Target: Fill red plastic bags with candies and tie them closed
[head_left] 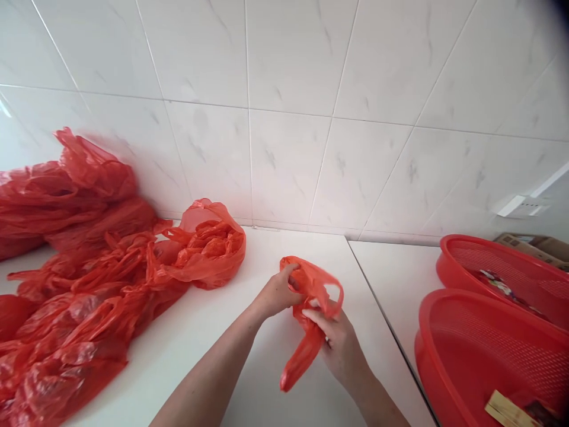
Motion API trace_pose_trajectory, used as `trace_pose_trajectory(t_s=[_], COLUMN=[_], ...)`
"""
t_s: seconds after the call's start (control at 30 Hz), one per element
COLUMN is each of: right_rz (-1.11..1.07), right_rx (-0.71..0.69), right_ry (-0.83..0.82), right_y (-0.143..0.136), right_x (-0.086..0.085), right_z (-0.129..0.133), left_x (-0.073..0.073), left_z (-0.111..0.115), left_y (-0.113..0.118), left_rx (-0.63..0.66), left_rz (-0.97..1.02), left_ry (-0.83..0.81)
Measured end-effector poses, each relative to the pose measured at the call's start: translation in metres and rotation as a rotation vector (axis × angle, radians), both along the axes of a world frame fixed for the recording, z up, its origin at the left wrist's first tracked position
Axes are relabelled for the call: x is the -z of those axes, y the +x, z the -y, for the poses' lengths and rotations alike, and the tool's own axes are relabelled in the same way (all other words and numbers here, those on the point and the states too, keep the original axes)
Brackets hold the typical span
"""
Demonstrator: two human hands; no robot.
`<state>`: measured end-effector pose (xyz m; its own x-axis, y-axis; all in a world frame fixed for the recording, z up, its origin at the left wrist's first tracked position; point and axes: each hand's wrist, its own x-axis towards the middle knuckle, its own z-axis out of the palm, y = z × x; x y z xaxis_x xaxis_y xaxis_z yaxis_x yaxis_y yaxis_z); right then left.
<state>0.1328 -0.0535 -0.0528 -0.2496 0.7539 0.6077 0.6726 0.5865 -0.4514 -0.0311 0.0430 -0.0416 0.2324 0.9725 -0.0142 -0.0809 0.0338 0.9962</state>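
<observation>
A thin red plastic bag (303, 356) hangs crumpled between my two hands, above the white tabletop (267, 379). My left hand (281, 292) grips its upper left part, thumb and fingers curled into the plastic. Lower on the right, my right hand (336, 337) pinches the bag near its middle, with a handle loop standing up over the fingers. The bag's narrow twisted end points down toward me. Some fingertips of both hands are hidden by the plastic.
Heaped red plastic bags (89, 308) cover the left side, with one rounded bundle (213, 243) near the tiled wall. On the right stand two red perforated baskets (427, 332) with small items inside. A cardboard box (533, 246) and a wall socket (524, 206) lie beyond.
</observation>
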Motion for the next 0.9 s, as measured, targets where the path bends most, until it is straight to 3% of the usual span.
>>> trace_pose_trajectory(t_s=[0.2,0.3,0.37,0.43,0.5,0.57,0.63,0.7,0.77,0.83,0.9], right_rz=[0.133,0.186,0.149,-0.016,-0.209,-0.259,-0.12,0.077,0.192,0.218,0.244], right_rx=[0.14,0.229,0.282,0.322,0.266,0.121,0.044,0.149,0.341,0.499,0.574], right_ry=[-0.097,-0.189,-0.168,-0.068,-0.016,-0.085,-0.24,-0.381,-0.456,-0.456,-0.432], right_y=[0.024,0.044,0.045,0.032,0.007,-0.02,-0.04,-0.046,-0.037,-0.018,0.001], right_x=[0.005,0.003,-0.006,-0.019,-0.03,-0.034,-0.027,-0.013,-0.001,0.005,0.002], right_z=[0.008,0.009,0.011,0.015,0.019,0.019,0.013,0.001,-0.011,-0.02,-0.026], left_x=[0.007,0.012,0.017,0.02,0.021,0.019,0.016,0.013,0.011,0.009,0.007], left_z=[-0.02,-0.027,-0.022,-0.012,-0.001,0.01,0.017,0.021,0.024,0.028,0.037], left_y=[-0.024,-0.04,-0.042,-0.037,-0.028,-0.017,-0.01,-0.008,-0.013,-0.024,-0.038], left_rx=[-0.31,-0.39,-0.421,-0.431,-0.414,-0.384,-0.359,-0.345,-0.332,-0.302,-0.246], left_rz=[0.21,0.314,0.367,0.411,0.45,0.486,0.506,0.502,0.475,0.427,0.365], left_ry=[-0.124,-0.235,-0.278,-0.295,-0.297,-0.297,-0.321,-0.379,-0.45,-0.497,-0.511])
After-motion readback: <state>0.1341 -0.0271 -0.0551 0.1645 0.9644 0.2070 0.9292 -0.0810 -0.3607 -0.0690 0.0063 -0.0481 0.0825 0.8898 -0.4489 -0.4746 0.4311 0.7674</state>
